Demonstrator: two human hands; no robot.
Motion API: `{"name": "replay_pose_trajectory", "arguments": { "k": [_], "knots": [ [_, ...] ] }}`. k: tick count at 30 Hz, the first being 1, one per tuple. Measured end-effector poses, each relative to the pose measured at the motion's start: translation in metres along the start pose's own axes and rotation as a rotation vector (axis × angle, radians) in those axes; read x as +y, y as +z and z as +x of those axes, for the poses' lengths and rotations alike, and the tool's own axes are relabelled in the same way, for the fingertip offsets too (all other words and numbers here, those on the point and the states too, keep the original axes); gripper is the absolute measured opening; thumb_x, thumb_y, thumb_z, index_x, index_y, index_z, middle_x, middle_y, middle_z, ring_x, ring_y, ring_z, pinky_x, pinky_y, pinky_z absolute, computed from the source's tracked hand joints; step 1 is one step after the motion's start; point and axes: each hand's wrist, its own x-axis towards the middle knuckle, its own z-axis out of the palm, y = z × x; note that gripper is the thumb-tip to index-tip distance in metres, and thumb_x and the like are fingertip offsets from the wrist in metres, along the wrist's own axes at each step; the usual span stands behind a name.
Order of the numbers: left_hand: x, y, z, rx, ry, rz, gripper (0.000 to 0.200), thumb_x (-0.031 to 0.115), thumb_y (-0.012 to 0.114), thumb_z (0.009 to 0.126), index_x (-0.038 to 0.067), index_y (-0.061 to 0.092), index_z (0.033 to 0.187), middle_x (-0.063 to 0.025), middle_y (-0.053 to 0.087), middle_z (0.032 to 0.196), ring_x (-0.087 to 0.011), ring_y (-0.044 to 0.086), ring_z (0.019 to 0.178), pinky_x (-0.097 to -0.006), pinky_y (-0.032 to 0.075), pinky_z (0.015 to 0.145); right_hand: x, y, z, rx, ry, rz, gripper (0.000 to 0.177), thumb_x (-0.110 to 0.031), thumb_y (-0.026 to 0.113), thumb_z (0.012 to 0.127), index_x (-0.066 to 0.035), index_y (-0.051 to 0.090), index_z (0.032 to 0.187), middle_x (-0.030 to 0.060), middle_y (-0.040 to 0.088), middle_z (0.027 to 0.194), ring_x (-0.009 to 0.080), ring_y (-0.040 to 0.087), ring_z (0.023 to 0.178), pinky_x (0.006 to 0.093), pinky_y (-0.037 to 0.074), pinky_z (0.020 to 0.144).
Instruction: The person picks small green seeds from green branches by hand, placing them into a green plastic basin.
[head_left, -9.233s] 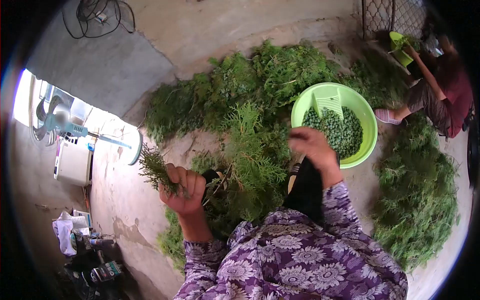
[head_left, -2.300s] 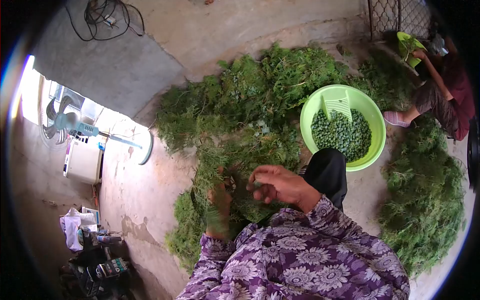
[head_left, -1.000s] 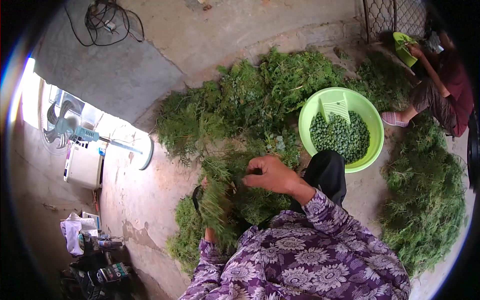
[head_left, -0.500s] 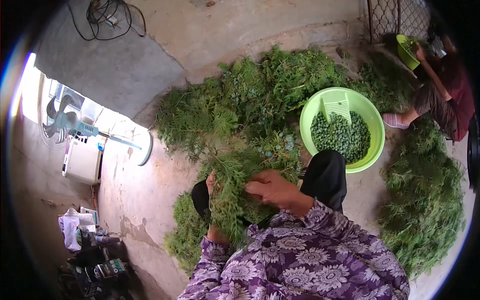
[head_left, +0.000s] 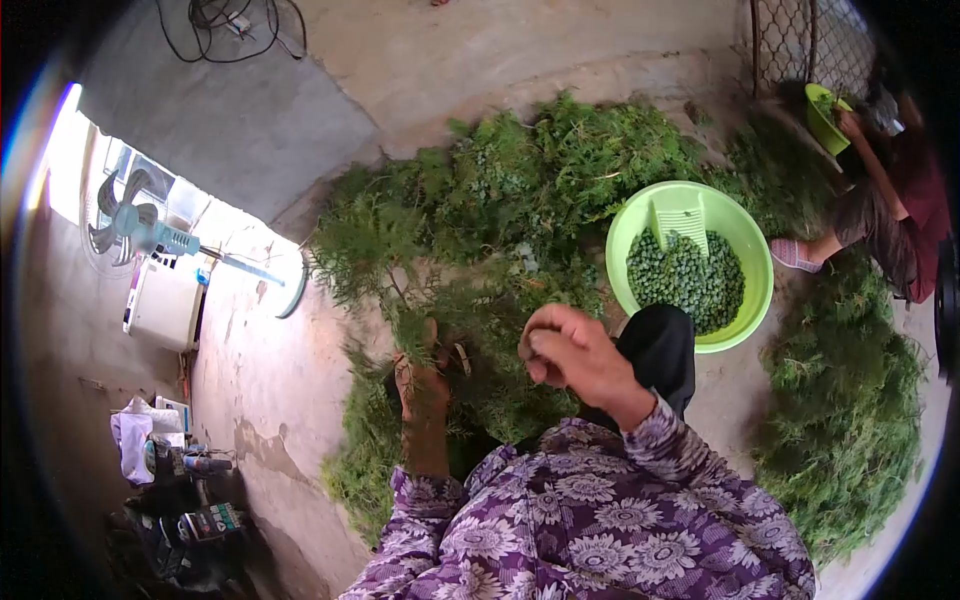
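Observation:
My left hand reaches low among the evergreen sprays, its thumb apart from the other fingers. A leafy evergreen branch lies against its fingertips, and foliage hides part of the hand. My right hand is raised above the greenery with its fingers curled closed; whatever is inside them is hidden. Near my right knee stands a light green basin with a ridged washboard panel. Many small round green berries or cones lie in it.
Cut evergreen branches form a heap ahead and another pile at right. A seated person at upper right has a hand at a smaller green basin. A fan and a white box stand left.
The sprig between my hands has left its place over my left forearm. My left hand has moved down into the greenery, and my right hand has drawn away to the right, fingers curled.

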Motion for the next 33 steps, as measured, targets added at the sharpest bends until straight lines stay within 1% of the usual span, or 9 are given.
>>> {"name": "replay_pose_trajectory", "arguments": {
  "k": [4, 8, 11, 13, 14, 16, 24, 29, 33],
  "knots": [
    [-0.006, -0.008, 0.005, -0.04, -0.024, -0.015, 0.038, 0.028, 0.064, 0.076, 0.008, 0.051, 0.106, 0.0, 0.053, 0.085, -0.0139, 0.049, 0.065, -0.0257, 0.037, 0.054, -0.004, -0.009, 0.01, -0.142, 0.155, 0.421, 0.014, -0.017, 0.045, 0.086, -0.004, 0.051, 0.088, 0.0032, 0.054, 0.076, 0.007, 0.051, 0.056, 0.02, 0.035, 0.041],
    [-0.035, -0.046, 0.03, -0.121, -0.098, -0.026, 0.049, 0.027, 0.061, 0.078, 0.008, 0.044, 0.119, -0.001, 0.054, 0.09, -0.0139, 0.053, 0.072, -0.0268, 0.038, 0.054, 0.009, -0.012, 0.032, -0.068, 0.041, 0.324, 0.009, -0.013, 0.05, 0.083, -0.005, 0.051, 0.086, 0.0021, 0.053, 0.074, 0.006, 0.05, 0.056, 0.02, 0.036, 0.042],
    [-0.088, -0.103, 0.078, -0.429, 0.027, -0.038, 0.055, 0.032, 0.057, 0.081, -0.001, 0.037, 0.119, -0.0159, 0.051, 0.109, -0.0236, 0.055, 0.094, -0.0337, 0.049, 0.068, 0.007, -0.01, 0.044, 0.041, -0.138, 0.032, 0.009, -0.003, 0.056, 0.078, -0.002, 0.055, 0.087, 0.0015, 0.053, 0.07, 0.005, 0.048, 0.057, 0.017, 0.034, 0.043],
    [-0.126, -0.139, 0.12, -0.688, -0.552, -0.775, 0.058, 0.023, 0.058, 0.079, -0.004, 0.031, 0.123, -0.0211, 0.049, 0.111, -0.0308, 0.053, 0.097, -0.0414, 0.048, 0.077, 0.013, -0.01, 0.052, 0.035, -0.255, -0.095, 0.01, -0.003, 0.057, 0.077, -0.001, 0.055, 0.087, 0.0017, 0.054, 0.072, 0.0059, 0.05, 0.059, 0.0189, 0.038, 0.047],
    [-0.106, -0.117, 0.104, -0.688, -0.554, -0.775, 0.058, 0.023, 0.058, 0.079, -0.004, 0.031, 0.123, -0.0211, 0.049, 0.111, -0.0308, 0.053, 0.097, -0.0414, 0.048, 0.077, 0.017, -0.009, 0.055, 0.027, -0.372, -0.222, 0.011, -0.004, 0.058, 0.076, -0.001, 0.056, 0.087, 0.0018, 0.054, 0.073, 0.0068, 0.051, 0.062, 0.0208, 0.041, 0.052],
    [-0.041, -0.046, 0.052, -1.134, 0.015, -0.534, 0.053, 0.02, 0.052, 0.081, -0.007, 0.033, 0.122, -0.0242, 0.046, 0.114, -0.0358, 0.052, 0.098, -0.047, 0.048, 0.078, 0.021, -0.01, 0.057, 0.018, -0.415, -0.401, 0.014, -0.004, 0.06, 0.075, 0.0, 0.056, 0.088, 0.0031, 0.056, 0.075, 0.0087, 0.052, 0.065, 0.0235, 0.043, 0.056],
    [-0.054, -0.064, 0.067, -1.041, -0.824, -0.887, 0.038, 0.018, 0.045, 0.085, -0.008, 0.042, 0.113, -0.026, 0.047, 0.112, -0.0386, 0.052, 0.097, -0.056, 0.044, 0.081, 0.023, -0.006, 0.059, -0.024, -0.421, -0.898, 0.023, -0.003, 0.063, 0.067, -0.001, 0.056, 0.09, 0.0136, 0.06, 0.082, 0.0204, 0.058, 0.073, 0.0315, 0.045, 0.063],
    [-0.055, -0.067, 0.064, -0.958, -0.606, -0.759, 0.031, 0.016, 0.042, 0.087, -0.007, 0.046, 0.107, -0.0236, 0.051, 0.108, -0.0352, 0.054, 0.094, -0.0525, 0.047, 0.078, 0.019, -0.002, 0.053, -0.086, -0.604, -0.748, 0.022, -0.004, 0.061, 0.069, 0.001, 0.054, 0.09, 0.0152, 0.055, 0.073, 0.0183, 0.058, 0.065, 0.0295, 0.044, 0.057],
    [-0.111, -0.121, 0.112, -0.874, -0.257, -0.407, 0.025, 0.016, 0.041, 0.089, -0.005, 0.049, 0.099, -0.0193, 0.056, 0.098, -0.0264, 0.058, 0.086, -0.0425, 0.051, 0.076, 0.014, 0.006, 0.045, 0.005, -0.423, -0.7, 0.021, -0.01, 0.061, 0.069, 0.002, 0.051, 0.082, 0.0173, 0.052, 0.067, 0.0288, 0.051, 0.058, 0.036, 0.042, 0.054]
  ]
}}
